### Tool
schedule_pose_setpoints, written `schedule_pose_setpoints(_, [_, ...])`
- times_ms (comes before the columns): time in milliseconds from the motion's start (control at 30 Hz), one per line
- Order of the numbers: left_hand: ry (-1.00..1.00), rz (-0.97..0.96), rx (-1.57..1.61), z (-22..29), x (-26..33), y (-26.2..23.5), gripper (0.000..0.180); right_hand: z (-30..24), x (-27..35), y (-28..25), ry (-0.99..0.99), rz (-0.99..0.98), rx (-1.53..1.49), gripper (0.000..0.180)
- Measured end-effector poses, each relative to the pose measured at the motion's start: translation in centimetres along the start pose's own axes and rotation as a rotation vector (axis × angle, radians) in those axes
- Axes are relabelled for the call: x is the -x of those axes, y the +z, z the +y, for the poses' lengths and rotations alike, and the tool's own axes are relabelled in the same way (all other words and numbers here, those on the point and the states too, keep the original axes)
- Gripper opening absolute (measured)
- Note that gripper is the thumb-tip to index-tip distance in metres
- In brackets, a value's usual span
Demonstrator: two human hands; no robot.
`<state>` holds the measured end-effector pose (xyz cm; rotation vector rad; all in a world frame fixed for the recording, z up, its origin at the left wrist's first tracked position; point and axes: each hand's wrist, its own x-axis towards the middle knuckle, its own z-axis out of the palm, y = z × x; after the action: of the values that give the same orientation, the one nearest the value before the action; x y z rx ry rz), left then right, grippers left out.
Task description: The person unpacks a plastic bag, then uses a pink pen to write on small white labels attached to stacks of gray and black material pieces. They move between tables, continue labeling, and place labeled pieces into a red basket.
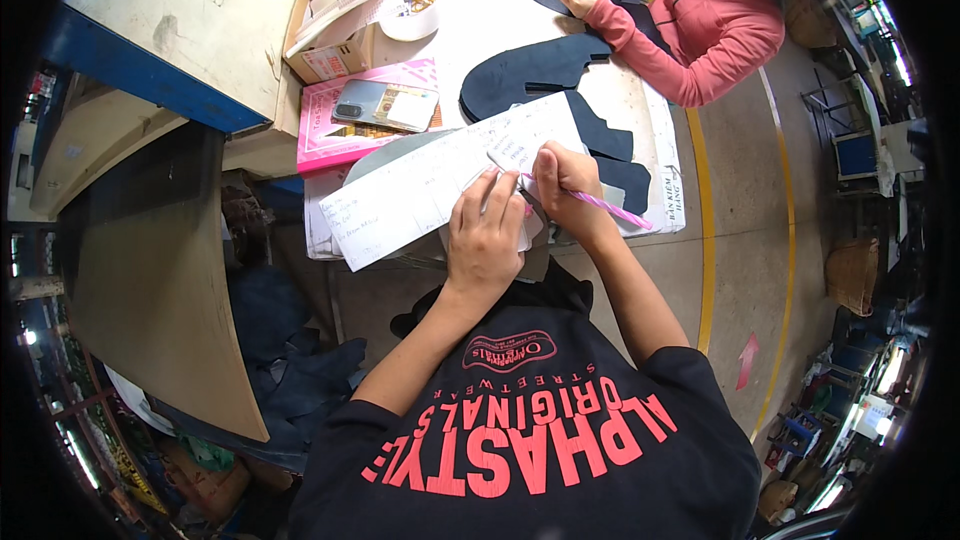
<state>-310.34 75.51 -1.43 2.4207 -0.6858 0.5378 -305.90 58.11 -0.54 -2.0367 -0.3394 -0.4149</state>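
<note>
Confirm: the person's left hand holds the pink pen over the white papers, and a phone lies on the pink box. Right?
Not quite, wrong hand. In the head view, the right hand holds the pink pen over the white papers, and a phone lies on the pink box.

Grey floor (745, 280), yellow lines (708, 230), beyond right edge of white table (465, 20). Pale-topped, blue-sided bench (200, 50) by its left edge.
</note>
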Motion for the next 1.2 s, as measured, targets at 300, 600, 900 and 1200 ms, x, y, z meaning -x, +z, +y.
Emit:
schedule_pose_setpoints(300, [0.0,0.001,0.004,0.0,0.0,0.1,0.027,0.2,-0.1,0.1,-0.023,0.034,-0.003,0.033])
schedule_pose_setpoints(600, [-0.003,-0.001,0.007,0.0,0.0,0.0,0.027,0.9,0.3,0.2,-0.008,0.066,0.037,0.044])
schedule_pose_setpoints(900, [-0.008,-0.012,0.005,0.0,0.1,0.0,0.032,1.2,0.5,0.2,0.02,0.104,0.028,0.048])
schedule_pose_setpoints(1200, [-0.01,-0.014,-0.003,0.0,0.1,0.1,0.033,1.0,0.3,0.3,0.012,0.126,0.011,0.047])
